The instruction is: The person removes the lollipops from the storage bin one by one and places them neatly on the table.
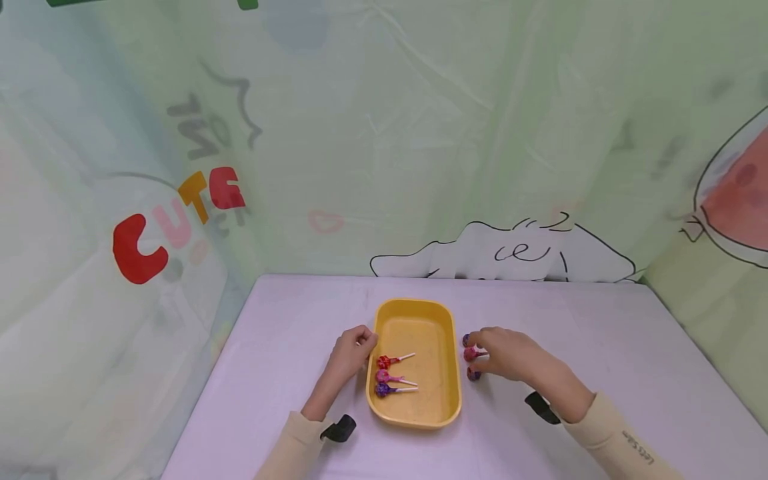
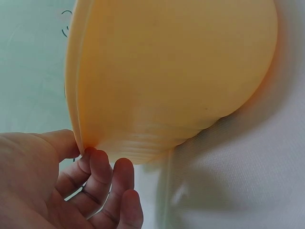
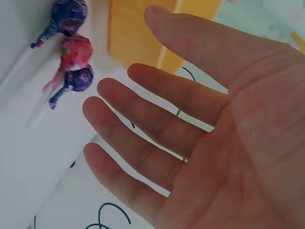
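My left hand (image 1: 353, 348) pinches the left rim of a yellow tray (image 1: 454, 347) between thumb and fingers, as the left wrist view shows close up. Inside the tray, along its left side, lie a red lollipop (image 1: 384, 362), a pink lollipop (image 1: 383, 377) and a purple lollipop (image 1: 383, 390), sticks pointing right. Over the table to the tray's right hovers my right hand (image 1: 510, 352), fingers spread and relaxed, nothing held. Close by its fingertips sit a pink lollipop (image 3: 76, 51) and two purple lollipops (image 3: 69, 15), side by side in a row.
The table (image 1: 300, 313) has a pale lilac cover. Behind it hangs a light green curtain (image 1: 420, 167) with printed letters and drawings, continuing along both sides. Black straps with cameras (image 1: 339, 429) sit on both wrists.
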{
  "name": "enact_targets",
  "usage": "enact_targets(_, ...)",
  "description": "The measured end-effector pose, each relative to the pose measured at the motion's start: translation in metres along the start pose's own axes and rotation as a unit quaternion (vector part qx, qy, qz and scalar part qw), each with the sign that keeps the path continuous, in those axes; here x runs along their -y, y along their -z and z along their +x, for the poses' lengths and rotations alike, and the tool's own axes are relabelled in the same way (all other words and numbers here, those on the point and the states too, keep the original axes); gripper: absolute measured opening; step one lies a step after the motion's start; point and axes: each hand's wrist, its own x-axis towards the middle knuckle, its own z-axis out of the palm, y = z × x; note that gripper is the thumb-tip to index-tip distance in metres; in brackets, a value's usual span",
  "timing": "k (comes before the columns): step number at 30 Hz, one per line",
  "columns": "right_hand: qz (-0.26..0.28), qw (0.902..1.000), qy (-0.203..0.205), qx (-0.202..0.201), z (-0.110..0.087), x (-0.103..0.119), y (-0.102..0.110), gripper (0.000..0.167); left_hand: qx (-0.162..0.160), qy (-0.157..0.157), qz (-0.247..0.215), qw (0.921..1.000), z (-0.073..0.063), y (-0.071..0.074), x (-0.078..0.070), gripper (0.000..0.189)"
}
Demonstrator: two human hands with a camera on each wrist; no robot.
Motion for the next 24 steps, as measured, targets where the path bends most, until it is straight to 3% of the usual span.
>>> enact_targets(10, -0.011, 0.9997, 0.018, -0.014, 0.002, 0.009, 0.008, 0.030, 0.003, 0.005, -0.001, 1.0000, -0.001, 0.001, -0.001, 0.023)
enact_targets(24, -0.031, 0.9988, 0.031, -0.021, 0.022, 0.036, 0.011, 0.037, 0.003, 0.003, -0.008, 1.0000, -0.001, 0.001, 0.000, 0.023)
